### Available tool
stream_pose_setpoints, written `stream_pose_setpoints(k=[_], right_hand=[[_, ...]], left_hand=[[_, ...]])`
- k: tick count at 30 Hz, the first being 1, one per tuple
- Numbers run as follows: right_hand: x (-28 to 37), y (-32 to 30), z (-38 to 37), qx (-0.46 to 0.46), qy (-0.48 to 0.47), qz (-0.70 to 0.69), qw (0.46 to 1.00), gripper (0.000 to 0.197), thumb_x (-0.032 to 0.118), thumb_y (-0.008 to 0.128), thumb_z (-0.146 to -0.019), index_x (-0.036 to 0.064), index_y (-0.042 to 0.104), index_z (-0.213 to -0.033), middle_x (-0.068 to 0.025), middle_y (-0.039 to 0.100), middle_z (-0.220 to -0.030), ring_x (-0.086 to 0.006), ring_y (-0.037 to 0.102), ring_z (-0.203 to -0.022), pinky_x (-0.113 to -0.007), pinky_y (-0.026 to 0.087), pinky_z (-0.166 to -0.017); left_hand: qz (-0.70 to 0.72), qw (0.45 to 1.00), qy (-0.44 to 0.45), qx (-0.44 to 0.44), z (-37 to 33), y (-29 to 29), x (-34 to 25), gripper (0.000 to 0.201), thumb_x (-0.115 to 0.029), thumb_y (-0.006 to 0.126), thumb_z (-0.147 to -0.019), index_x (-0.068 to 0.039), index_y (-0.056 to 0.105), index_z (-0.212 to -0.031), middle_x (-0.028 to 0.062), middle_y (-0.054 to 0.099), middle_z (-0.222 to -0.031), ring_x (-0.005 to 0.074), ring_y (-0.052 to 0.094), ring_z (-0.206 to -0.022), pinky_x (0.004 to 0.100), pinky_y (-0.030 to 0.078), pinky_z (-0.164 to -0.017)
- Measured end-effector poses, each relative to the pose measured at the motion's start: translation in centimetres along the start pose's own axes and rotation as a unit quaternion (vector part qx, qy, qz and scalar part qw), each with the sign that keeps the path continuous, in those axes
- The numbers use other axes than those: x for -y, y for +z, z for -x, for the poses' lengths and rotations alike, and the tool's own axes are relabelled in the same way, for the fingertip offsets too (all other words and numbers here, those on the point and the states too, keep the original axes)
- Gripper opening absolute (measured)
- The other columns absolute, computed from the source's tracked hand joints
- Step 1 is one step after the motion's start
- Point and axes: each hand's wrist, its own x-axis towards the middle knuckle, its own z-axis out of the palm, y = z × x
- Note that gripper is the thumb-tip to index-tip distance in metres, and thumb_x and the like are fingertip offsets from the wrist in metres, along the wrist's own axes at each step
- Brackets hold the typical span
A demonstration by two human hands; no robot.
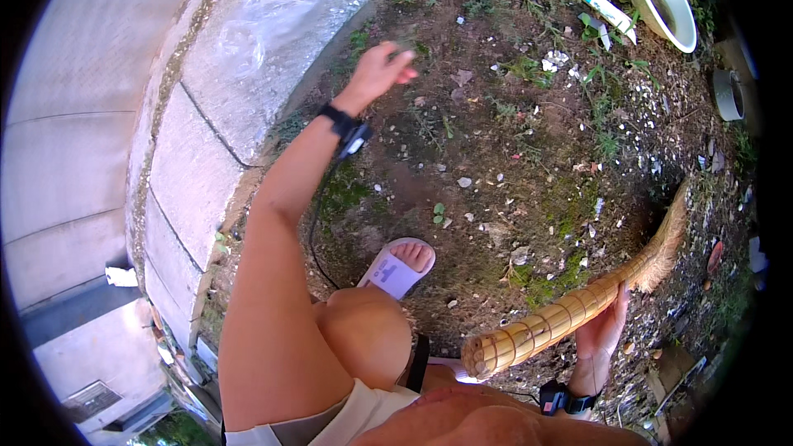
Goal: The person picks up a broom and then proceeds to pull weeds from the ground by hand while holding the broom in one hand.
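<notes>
A short straw hand broom (549, 326) lies slantwise in my right hand (603, 326). My fingers close round it from below, close to where the bound stalks meet the brush. Dark rings of binding circle the handle, and its blunt cut end points left toward my body. The frayed bristles curve up to the right, just over or against the soil; I cannot tell which. Out ahead on the left, my left hand (382, 74) hangs over the ground with fingers loosely bent and slightly apart. Nothing shows in it.
Bare soil (462, 149) bears small weeds, moss and pale litter. Crumpled clear plastic (281, 0) lies on the concrete paving (206, 107) to the left. At the far right are a pale basin (661, 8), a blue-and-white packet (601, 8) and a grey round container (728, 95).
</notes>
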Motion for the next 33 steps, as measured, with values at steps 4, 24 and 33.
stream_pose_setpoints(k=[4, 24, 33], right_hand=[[-0.7, 0.0, -0.3, 0.013, 0.019, 0.007, 1.000, 0.042, 0.041, 0.061, -0.088, 0.0106, 0.053, -0.114, -0.0032, 0.060, -0.100, -0.0192, 0.058, -0.092, -0.041, 0.048, -0.083], [-0.6, 1.0, -0.7, -0.009, -0.018, 0.012, 1.000, 0.042, 0.042, 0.061, -0.088, 0.0100, 0.054, -0.113, -0.0034, 0.059, -0.100, -0.0200, 0.057, -0.094, -0.041, 0.048, -0.083], [-0.9, 1.0, -1.1, 0.005, 0.007, 0.018, 1.000, 0.043, 0.043, 0.059, -0.088, 0.0098, 0.052, -0.115, -0.0046, 0.058, -0.100, -0.0205, 0.056, -0.094, -0.041, 0.047, -0.084]], left_hand=[[-0.133, 0.974, -0.108, -0.146, 4.8, -10.7, 8.1, 0.026, -0.012, 0.060, -0.084, 0.009, 0.052, -0.099, 0.0180, 0.067, -0.083, 0.0215, 0.069, -0.077, 0.0320, 0.056, -0.067], [-0.189, 0.958, 0.029, -0.216, 4.1, -6.8, 5.4, 0.023, -0.022, 0.059, -0.090, -0.002, 0.068, -0.089, 0.0101, 0.065, -0.073, 0.0187, 0.062, -0.064, 0.0312, 0.048, -0.062], [-0.348, 0.896, 0.025, -0.276, -4.2, -6.4, 6.8, 0.053, -0.043, 0.070, -0.077, -0.001, 0.063, -0.109, 0.0225, 0.066, -0.092, 0.0360, 0.064, -0.092, 0.0418, 0.049, -0.081]])
